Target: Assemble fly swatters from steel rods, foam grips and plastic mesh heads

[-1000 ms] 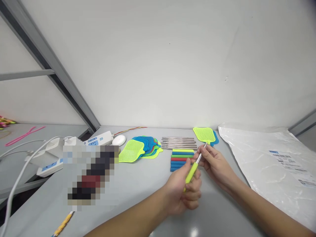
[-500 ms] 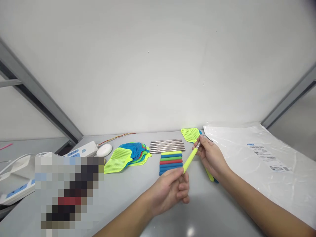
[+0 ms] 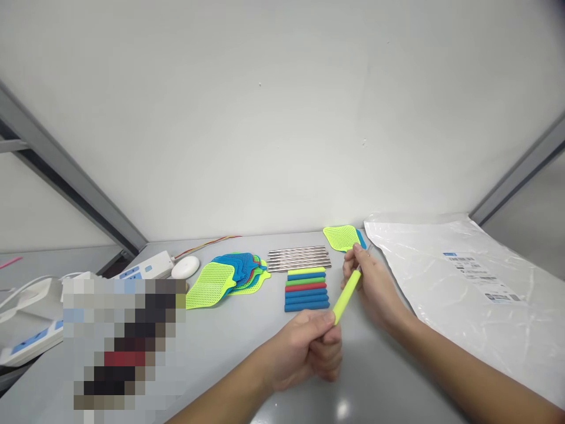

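Note:
My left hand (image 3: 311, 347) is closed around the lower end of a yellow-green handle sleeve (image 3: 347, 296), which tilts up to the right. At the sleeve's upper end, the fingers of my right hand (image 3: 369, 277) pinch a metal rod, mostly hidden by them. Behind my right hand lie fly swatter heads, a yellow-green one (image 3: 341, 238) over a blue one (image 3: 362, 238). Left of my hands is a column of coloured handle sleeves (image 3: 306, 288), blue, red, green and yellow-green. Several metal rods (image 3: 299, 259) lie side by side just beyond them.
A pile of perforated swatter heads (image 3: 216, 284) lies left of the rods. Further left are a round white object (image 3: 185, 267), power strips (image 3: 150, 265) with cables, and a blurred-out patch. A white plastic mailing bag (image 3: 450, 282) covers the right side, with a wall behind.
The left hand has shifted slightly down and right, its fingers curling tighter around the sleeve. Less of the metal rod shows between the sleeve and my right hand.

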A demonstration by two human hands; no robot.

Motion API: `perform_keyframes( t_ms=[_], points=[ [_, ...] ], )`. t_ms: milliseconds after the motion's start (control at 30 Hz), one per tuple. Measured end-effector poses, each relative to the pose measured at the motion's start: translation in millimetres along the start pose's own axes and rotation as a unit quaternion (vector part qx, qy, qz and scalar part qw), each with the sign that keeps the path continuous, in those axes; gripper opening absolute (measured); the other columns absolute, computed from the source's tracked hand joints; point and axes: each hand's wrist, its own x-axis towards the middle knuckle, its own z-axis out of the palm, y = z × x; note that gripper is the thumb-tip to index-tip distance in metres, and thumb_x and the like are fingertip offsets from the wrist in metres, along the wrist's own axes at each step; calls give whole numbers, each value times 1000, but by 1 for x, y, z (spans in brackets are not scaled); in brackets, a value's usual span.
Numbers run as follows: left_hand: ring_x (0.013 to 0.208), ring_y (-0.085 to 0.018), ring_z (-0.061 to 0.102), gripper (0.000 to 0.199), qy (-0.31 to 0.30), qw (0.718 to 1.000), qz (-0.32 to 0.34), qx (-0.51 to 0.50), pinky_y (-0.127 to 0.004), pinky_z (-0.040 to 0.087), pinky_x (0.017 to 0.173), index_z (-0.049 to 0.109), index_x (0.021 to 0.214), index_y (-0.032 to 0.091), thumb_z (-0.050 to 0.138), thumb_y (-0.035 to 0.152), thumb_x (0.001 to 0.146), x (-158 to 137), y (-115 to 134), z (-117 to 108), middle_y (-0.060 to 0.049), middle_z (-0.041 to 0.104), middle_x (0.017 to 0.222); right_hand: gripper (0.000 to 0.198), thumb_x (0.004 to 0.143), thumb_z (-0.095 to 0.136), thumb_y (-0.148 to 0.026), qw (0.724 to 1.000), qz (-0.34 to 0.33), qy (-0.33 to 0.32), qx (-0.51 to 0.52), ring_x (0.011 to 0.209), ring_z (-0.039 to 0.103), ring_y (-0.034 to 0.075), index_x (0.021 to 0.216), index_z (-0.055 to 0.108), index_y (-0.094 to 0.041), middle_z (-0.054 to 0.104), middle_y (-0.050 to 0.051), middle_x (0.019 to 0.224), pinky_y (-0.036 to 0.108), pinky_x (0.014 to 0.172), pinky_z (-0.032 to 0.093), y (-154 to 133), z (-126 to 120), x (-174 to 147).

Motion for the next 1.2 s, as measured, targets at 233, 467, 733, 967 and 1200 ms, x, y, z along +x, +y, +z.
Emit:
perform_keyframes(
  t_ms=[233,467,733,967,1200],
  points=[
    [44,-7,23,35,-23,1000,-9,-2,-25,24,50,41,68,18,47,43,93,1,-2,0,9,24,49,48,91,39,-62,992,28,-119,-28,48,44,11,74,56,-20,47,-3,53,24,49,38,3,5,-13],
    [49,-10,37,36,-40,997,-64,-16,-29,35,58,58,81,14,58,50,85,3,3,-15,5,38,52,39,89,50,-56,968,12,-199,-155,65,47,12,74,57,-21,48,-2,66,22,62,41,14,14,-33],
    [45,-6,26,40,76,972,-11,222,-23,19,46,70,96,11,62,47,81,-5,20,-4,6,37,53,30,85,56,-53,980,118,-160,-21,67,47,14,87,59,-23,50,1,79,25,56,43,8,14,-38],
    [57,-11,43,27,319,652,245,643,-25,33,57,67,77,17,47,30,89,-26,68,-18,1,50,60,24,88,56,-47,992,66,-100,39,59,38,12,82,51,-24,35,-4,67,25,55,43,5,8,-28],
    [90,-20,54,23,474,398,214,756,-33,42,83,64,101,22,51,35,88,-102,111,-25,-4,63,88,39,91,40,-60,973,56,-199,-105,49,19,9,90,52,-23,25,-8,58,22,44,23,21,12,-40]
  ],
)
